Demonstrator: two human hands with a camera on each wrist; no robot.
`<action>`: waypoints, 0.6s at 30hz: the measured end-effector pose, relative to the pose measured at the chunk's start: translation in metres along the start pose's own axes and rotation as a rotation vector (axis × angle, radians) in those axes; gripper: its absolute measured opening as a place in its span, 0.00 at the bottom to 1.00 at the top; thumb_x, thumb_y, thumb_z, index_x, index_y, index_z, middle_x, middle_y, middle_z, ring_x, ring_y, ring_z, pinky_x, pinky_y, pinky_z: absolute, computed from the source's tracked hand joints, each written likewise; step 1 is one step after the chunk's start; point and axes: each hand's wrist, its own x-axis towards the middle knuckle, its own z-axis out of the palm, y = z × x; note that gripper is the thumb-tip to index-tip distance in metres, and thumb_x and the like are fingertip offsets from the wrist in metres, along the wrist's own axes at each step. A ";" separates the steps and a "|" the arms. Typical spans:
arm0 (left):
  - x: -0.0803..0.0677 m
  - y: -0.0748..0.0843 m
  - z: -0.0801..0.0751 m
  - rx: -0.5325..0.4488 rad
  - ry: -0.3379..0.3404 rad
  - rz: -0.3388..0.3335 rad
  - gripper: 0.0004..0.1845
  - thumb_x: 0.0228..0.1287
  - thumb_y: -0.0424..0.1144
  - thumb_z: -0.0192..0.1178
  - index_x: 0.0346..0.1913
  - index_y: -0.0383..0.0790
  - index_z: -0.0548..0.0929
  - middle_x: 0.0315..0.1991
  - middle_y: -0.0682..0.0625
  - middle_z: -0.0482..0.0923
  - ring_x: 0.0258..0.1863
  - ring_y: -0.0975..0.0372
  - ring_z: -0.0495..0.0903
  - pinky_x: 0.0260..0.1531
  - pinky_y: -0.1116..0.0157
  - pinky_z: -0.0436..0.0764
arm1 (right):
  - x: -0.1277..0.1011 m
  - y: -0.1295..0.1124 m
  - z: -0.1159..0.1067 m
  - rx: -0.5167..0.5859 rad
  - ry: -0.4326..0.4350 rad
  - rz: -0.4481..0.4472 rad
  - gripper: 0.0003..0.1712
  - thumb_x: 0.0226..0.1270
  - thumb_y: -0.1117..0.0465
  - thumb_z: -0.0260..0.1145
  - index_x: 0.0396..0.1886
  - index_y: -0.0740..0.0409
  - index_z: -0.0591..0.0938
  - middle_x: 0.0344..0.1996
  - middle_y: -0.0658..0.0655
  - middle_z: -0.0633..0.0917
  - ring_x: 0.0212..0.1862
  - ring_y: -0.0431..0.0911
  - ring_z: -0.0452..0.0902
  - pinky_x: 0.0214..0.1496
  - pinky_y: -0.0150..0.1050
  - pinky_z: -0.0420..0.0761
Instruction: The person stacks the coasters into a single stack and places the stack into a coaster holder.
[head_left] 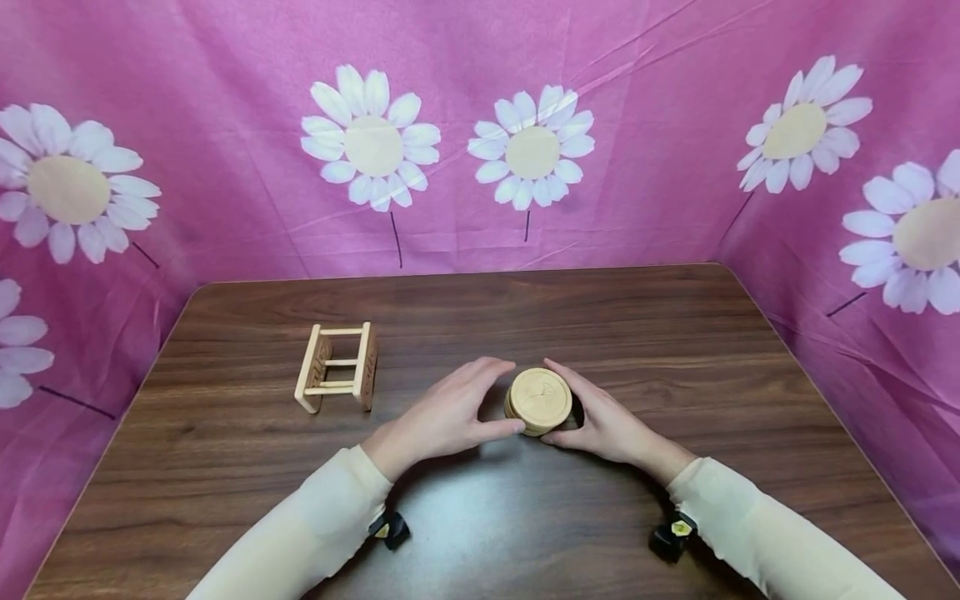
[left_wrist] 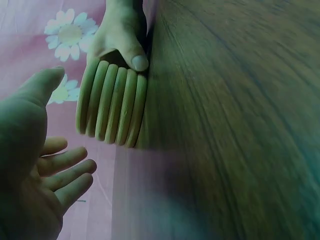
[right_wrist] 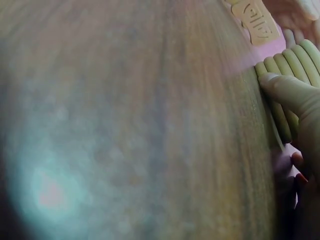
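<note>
A stack of several round wooden coasters stands on the table between the two hands, an engraved leaf-like design on its top disc. In the left wrist view the pale coasters lie evenly one on another. The right hand holds the stack from the right, its thumb against the lowest discs and its fingers reaching round the far side. On the other side, the left hand is spread with thumb and fingers apart; the left wrist view shows a gap between it and the coasters.
A small wooden rack with carved side panels and crossbars stands to the left on the dark wood-grain table. Pink cloth printed with white daisies hangs behind the table and along both sides.
</note>
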 end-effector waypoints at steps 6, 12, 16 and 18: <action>0.010 0.002 0.009 -0.003 -0.022 0.026 0.44 0.68 0.58 0.73 0.78 0.36 0.72 0.72 0.43 0.77 0.72 0.51 0.77 0.75 0.51 0.75 | 0.000 -0.004 0.000 0.018 -0.027 0.037 0.64 0.55 0.55 0.88 0.86 0.54 0.61 0.74 0.63 0.79 0.73 0.60 0.76 0.77 0.50 0.75; 0.014 0.004 0.012 -0.001 -0.014 0.067 0.42 0.68 0.56 0.75 0.76 0.36 0.73 0.69 0.44 0.78 0.69 0.53 0.80 0.73 0.53 0.78 | 0.002 -0.011 -0.002 0.026 -0.014 0.007 0.63 0.54 0.59 0.88 0.85 0.61 0.62 0.72 0.68 0.79 0.72 0.63 0.77 0.74 0.58 0.77; 0.017 0.006 0.012 0.016 -0.021 0.063 0.45 0.68 0.57 0.74 0.78 0.34 0.71 0.71 0.42 0.77 0.70 0.51 0.79 0.73 0.53 0.77 | 0.004 -0.016 -0.005 0.016 -0.035 0.036 0.62 0.55 0.61 0.87 0.84 0.65 0.61 0.72 0.70 0.79 0.72 0.64 0.76 0.73 0.63 0.76; 0.019 0.007 0.013 0.035 -0.026 0.052 0.48 0.68 0.58 0.73 0.80 0.34 0.68 0.73 0.41 0.75 0.71 0.50 0.79 0.73 0.51 0.78 | 0.005 -0.021 -0.007 0.001 -0.056 0.068 0.62 0.55 0.61 0.87 0.84 0.66 0.61 0.73 0.70 0.79 0.72 0.65 0.76 0.72 0.67 0.75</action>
